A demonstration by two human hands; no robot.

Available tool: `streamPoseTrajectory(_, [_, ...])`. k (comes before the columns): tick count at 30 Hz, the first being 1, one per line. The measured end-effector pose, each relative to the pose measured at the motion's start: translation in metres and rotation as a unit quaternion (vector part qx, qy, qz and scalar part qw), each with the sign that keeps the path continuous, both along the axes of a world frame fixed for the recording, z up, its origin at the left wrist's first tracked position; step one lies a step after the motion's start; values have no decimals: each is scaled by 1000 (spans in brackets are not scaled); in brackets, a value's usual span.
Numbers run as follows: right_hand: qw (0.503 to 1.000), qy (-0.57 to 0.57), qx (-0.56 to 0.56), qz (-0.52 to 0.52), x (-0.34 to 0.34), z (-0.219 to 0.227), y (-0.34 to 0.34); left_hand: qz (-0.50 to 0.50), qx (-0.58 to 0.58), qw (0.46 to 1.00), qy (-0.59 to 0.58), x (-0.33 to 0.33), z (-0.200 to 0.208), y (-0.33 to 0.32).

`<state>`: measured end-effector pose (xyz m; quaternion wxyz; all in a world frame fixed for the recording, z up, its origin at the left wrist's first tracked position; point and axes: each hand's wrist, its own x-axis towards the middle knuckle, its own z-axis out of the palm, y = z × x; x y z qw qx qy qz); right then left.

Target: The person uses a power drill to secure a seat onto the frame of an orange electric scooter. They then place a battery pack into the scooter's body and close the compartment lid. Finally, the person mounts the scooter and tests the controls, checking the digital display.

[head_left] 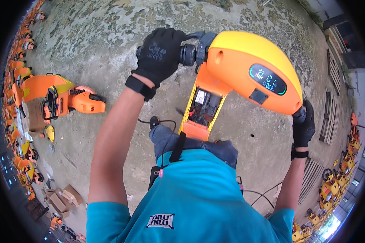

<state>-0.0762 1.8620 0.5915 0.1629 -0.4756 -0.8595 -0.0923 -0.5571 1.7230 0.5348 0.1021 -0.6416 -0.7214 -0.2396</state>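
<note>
An orange and yellow electric scooter [235, 69] stands in front of me, its handlebar turned at a slant. My left hand [160, 54], in a black glove, is wrapped round the left handlebar grip [187, 54], close to the black brake lever [194, 35]. At the other end, my right hand [305, 125], also gloved, is closed round the right grip [300, 114]. A lit oval display [267, 79] glows on the handlebar cover, with a small dark square panel [258, 96] beside it. Lower down, an uncovered compartment [202, 106] shows wiring and dark parts. My fingertips are partly hidden.
Another orange scooter [63, 99] stands at the left, next to a cardboard box [33, 116]. Torn cartons [63, 198] lie at lower left. Wooden pallets [330, 117] lie at the right. Rows of scooters [332, 188] line both sides of the concrete floor [121, 24].
</note>
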Motion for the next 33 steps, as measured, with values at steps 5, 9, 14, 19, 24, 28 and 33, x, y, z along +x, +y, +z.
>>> streamPoseTrajectory(5, [999,15,-34,-15,-13,3,56,20,-75,997,-17,-9,-3,48])
streamPoseTrajectory(9, [1000,22,-17,-8,-19,-8,71,-11,-41,999,-1,-16,-9,69])
streamPoseTrajectory(14, [998,36,-32,-30,-6,-3,57,-25,-20,999,37,-5,4,67])
streamPoseTrajectory(19, [997,39,-39,-44,12,-6,52,-19,-37,995,85,1,26,81])
streamPoseTrajectory(24, [995,66,-73,-20,26,-14,58,-51,0,995,87,8,32,97])
streamPoseTrajectory(28, [994,63,-92,-21,30,-14,63,-30,-83,995,49,21,66,127])
streamPoseTrajectory(33, [992,84,-94,3,36,-33,67,-35,-59,990,121,7,50,133])
